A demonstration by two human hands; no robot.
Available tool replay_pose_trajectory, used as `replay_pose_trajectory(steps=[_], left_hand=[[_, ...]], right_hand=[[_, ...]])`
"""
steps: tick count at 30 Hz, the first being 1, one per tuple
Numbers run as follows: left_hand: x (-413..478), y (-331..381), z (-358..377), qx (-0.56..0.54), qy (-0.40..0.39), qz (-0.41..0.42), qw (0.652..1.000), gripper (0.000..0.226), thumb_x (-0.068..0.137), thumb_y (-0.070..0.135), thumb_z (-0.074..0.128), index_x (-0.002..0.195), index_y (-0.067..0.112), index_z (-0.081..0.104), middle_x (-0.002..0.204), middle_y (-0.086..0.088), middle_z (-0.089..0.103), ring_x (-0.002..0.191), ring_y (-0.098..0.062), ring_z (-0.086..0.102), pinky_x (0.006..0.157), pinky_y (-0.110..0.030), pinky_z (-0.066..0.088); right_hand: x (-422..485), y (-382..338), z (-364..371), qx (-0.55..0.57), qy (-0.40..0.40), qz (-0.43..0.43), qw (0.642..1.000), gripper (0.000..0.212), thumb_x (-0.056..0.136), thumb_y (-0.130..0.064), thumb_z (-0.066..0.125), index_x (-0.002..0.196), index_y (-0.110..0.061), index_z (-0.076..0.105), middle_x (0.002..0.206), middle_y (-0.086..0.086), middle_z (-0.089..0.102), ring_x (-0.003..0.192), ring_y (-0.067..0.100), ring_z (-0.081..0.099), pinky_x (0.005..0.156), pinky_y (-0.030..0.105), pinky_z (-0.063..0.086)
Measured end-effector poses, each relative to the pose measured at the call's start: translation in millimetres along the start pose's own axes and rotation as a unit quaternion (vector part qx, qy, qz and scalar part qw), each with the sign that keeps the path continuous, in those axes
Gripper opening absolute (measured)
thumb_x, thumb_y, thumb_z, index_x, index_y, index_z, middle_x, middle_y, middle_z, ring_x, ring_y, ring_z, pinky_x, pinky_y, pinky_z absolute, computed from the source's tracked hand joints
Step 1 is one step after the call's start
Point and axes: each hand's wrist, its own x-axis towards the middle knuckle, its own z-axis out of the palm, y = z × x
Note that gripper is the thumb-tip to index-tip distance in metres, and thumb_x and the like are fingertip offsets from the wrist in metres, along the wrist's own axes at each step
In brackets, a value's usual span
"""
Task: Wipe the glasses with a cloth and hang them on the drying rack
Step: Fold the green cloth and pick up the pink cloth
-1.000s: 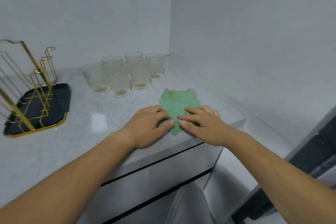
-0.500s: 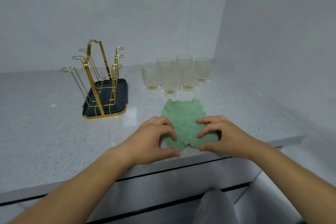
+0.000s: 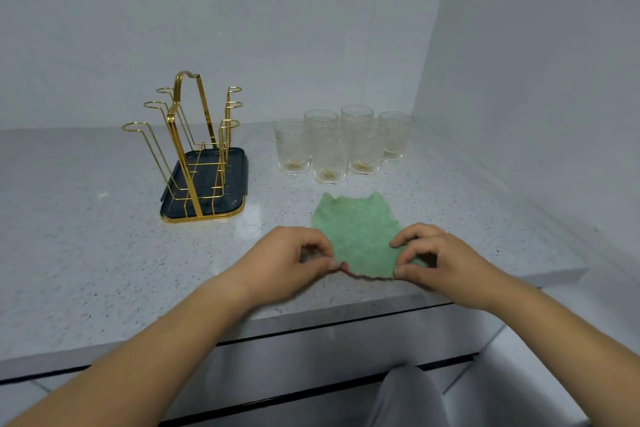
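Seen from the head camera, the left hand (image 3: 287,260) pinches the near left corner of the green cloth (image 3: 360,230) between thumb and curled fingers. The right hand (image 3: 441,255) pinches the near right corner in the same way. Between the two grips the cloth lies spread flat on the speckled countertop (image 3: 86,218), reaching away from the fingers. Just beyond the cloth's far edge stand six clear glasses (image 3: 329,158), upright in a tight cluster. Beyond the left hand and further to its left stands the gold wire drying rack (image 3: 188,135) on its dark tray (image 3: 239,172), with no glass on it.
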Motion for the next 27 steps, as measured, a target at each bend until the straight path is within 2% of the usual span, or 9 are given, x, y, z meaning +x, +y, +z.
replay_pose_trajectory(steps=[4, 7, 9, 13, 17, 20, 22, 24, 27], left_hand=[[8.7, 6.9, -14.5, -0.024, -0.004, -0.037, 0.999, 0.015, 0.094, 0.035, 0.074, 0.089, 0.021, 0.075, 0.079, -0.002, 0.075, 0.071, -0.011, 0.067, 0.077, -0.032, 0.057], [32.8, 1.7, -23.9, -0.063, 0.024, -0.081, 0.994, 0.017, 0.094, 0.03, 0.075, 0.089, 0.015, 0.076, 0.082, -0.013, 0.075, 0.071, -0.013, 0.064, 0.072, -0.029, 0.058], [51.1, -4.1, -27.1, -0.086, 0.061, -0.12, 0.987, 0.018, 0.095, 0.026, 0.075, 0.087, 0.01, 0.075, 0.078, -0.01, 0.074, 0.069, -0.012, 0.062, 0.063, -0.024, 0.054], [83.4, -18.2, -27.1, -0.064, 0.098, -0.179, 0.977, 0.03, 0.098, 0.025, 0.071, 0.087, -0.003, 0.073, 0.073, -0.004, 0.067, 0.067, -0.015, 0.057, 0.063, -0.024, 0.046], [106.6, -26.6, -26.4, 0.008, 0.072, -0.196, 0.978, 0.028, 0.1, 0.029, 0.066, 0.078, 0.012, 0.068, 0.075, 0.001, 0.066, 0.077, -0.02, 0.061, 0.07, -0.03, 0.047], [114.3, -27.4, -28.4, 0.025, 0.032, -0.183, 0.982, 0.029, 0.09, 0.042, 0.077, 0.095, 0.015, 0.072, 0.089, 0.001, 0.071, 0.084, -0.016, 0.066, 0.078, -0.03, 0.054], [115.6, -27.5, -29.5, 0.054, -0.004, -0.181, 0.982, 0.038, 0.084, 0.041, 0.084, 0.108, 0.016, 0.07, 0.094, 0.003, 0.069, 0.086, -0.011, 0.065, 0.076, -0.025, 0.051], [118.3, -29.0, -30.5, 0.067, -0.027, -0.188, 0.979, 0.037, 0.083, 0.036, 0.086, 0.11, 0.016, 0.072, 0.094, 0.003, 0.069, 0.085, -0.01, 0.064, 0.074, -0.023, 0.051], [122.4, -30.0, -31.6, 0.057, -0.045, -0.192, 0.979, 0.031, 0.084, 0.028, 0.085, 0.102, 0.006, 0.076, 0.098, -0.011, 0.077, 0.082, -0.015, 0.067, 0.086, -0.039, 0.059]], right_hand=[[12.7, -17.6, -12.6, 0.072, 0.019, -0.008, 0.997, 0.015, 0.085, -0.02, 0.081, 0.074, -0.029, 0.078, 0.089, -0.009, 0.074, 0.084, -0.002, 0.068, 0.081, 0.009, 0.048], [41.3, -24.0, -24.1, 0.107, 0.039, 0.011, 0.993, 0.009, 0.088, -0.018, 0.078, 0.08, -0.022, 0.081, 0.078, -0.008, 0.078, 0.07, -0.002, 0.068, 0.069, 0.009, 0.051], [66.0, -23.2, -26.0, 0.103, 0.059, 0.028, 0.992, 0.004, 0.087, -0.02, 0.08, 0.084, -0.018, 0.082, 0.08, -0.004, 0.08, 0.07, 0.001, 0.069, 0.069, 0.011, 0.053], [114.1, -12.6, -17.1, 0.098, 0.081, 0.078, 0.989, 0.014, 0.085, -0.022, 0.083, 0.088, -0.01, 0.079, 0.081, 0.007, 0.076, 0.067, 0.01, 0.063, 0.066, 0.021, 0.052], [136.7, -1.8, -5.9, -0.004, 0.07, 0.069, 0.995, 0.018, 0.088, -0.038, 0.079, 0.093, -0.02, 0.079, 0.091, -0.009, 0.074, 0.087, 0.009, 0.067, 0.078, 0.025, 0.05], [135.6, 2.7, -7.2, -0.022, 0.042, 0.057, 0.997, 0.028, 0.083, -0.039, 0.083, 0.103, -0.022, 0.076, 0.098, -0.014, 0.067, 0.092, 0.006, 0.063, 0.082, 0.021, 0.047], [136.4, 5.4, -12.0, -0.04, 0.006, 0.054, 0.998, 0.036, 0.081, -0.036, 0.086, 0.111, -0.021, 0.075, 0.105, -0.011, 0.065, 0.099, 0.009, 0.062, 0.088, 0.021, 0.047], [139.0, 6.1, -17.7, -0.047, -0.023, 0.071, 0.996, 0.038, 0.081, -0.032, 0.086, 0.115, -0.019, 0.073, 0.11, -0.007, 0.067, 0.104, 0.013, 0.063, 0.091, 0.024, 0.047], [141.5, 3.5, -21.7, -0.05, -0.043, 0.096, 0.993, 0.027, 0.083, -0.029, 0.085, 0.104, -0.016, 0.075, 0.103, -0.003, 0.071, 0.095, 0.015, 0.065, 0.086, 0.028, 0.052]])
